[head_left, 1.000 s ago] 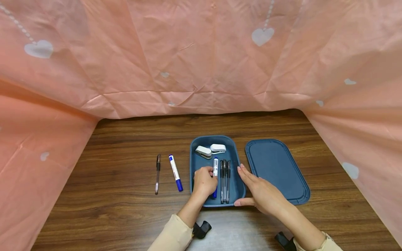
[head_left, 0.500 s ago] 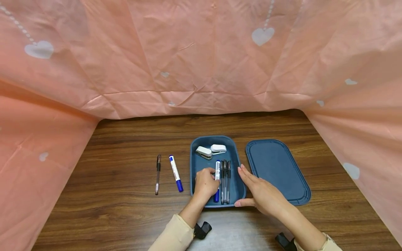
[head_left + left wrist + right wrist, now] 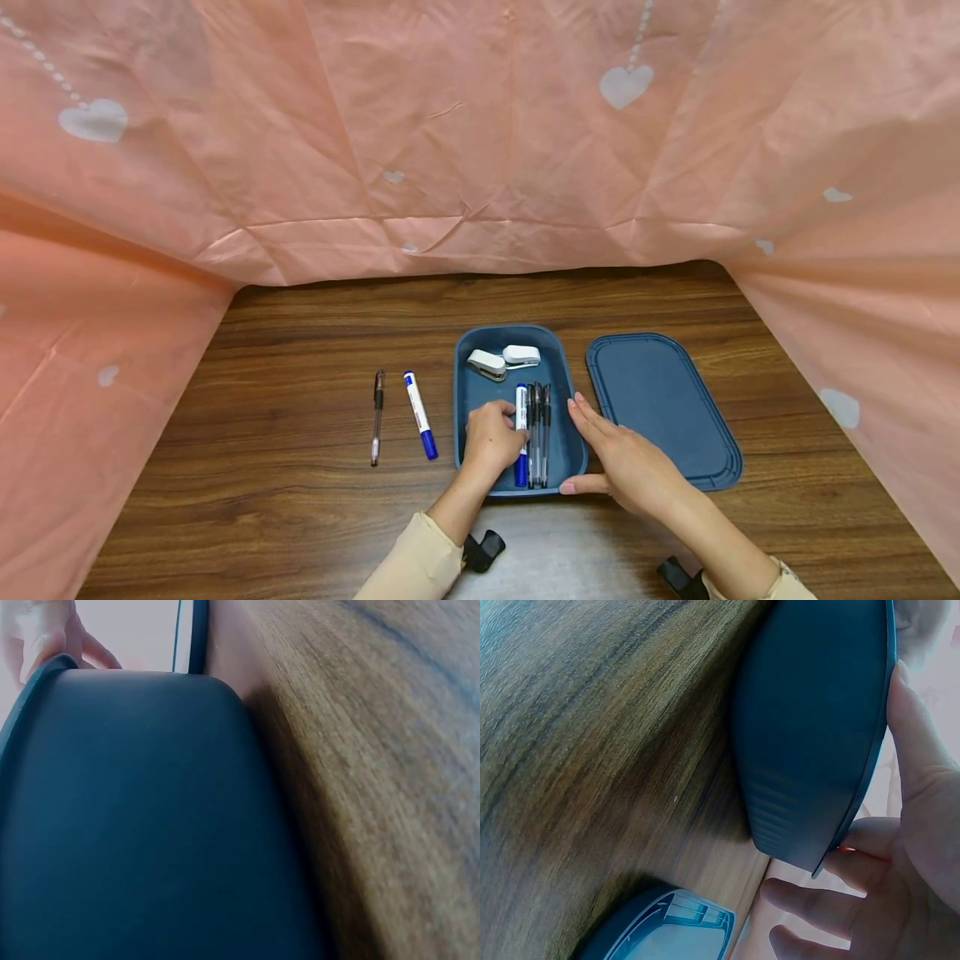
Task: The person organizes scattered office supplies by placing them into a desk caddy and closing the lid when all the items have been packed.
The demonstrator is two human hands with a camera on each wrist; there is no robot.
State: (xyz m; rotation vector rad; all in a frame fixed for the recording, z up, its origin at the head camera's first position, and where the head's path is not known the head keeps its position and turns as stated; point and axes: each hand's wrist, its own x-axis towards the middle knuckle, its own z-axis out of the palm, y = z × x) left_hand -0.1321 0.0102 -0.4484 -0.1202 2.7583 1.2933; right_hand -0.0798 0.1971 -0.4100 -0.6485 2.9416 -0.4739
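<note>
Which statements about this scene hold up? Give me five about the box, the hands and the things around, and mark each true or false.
1. The left hand holds a blue and white marker inside the box. True.
2. The lid is on the box. False: it lies on the table, to the right of the box.
3. Three pens lie side by side in the box. True.
4. The right hand is pinching a pen. False: its fingers touch the box at its right side.
5. Two white staplers lie at the far end of the box. True.
</note>
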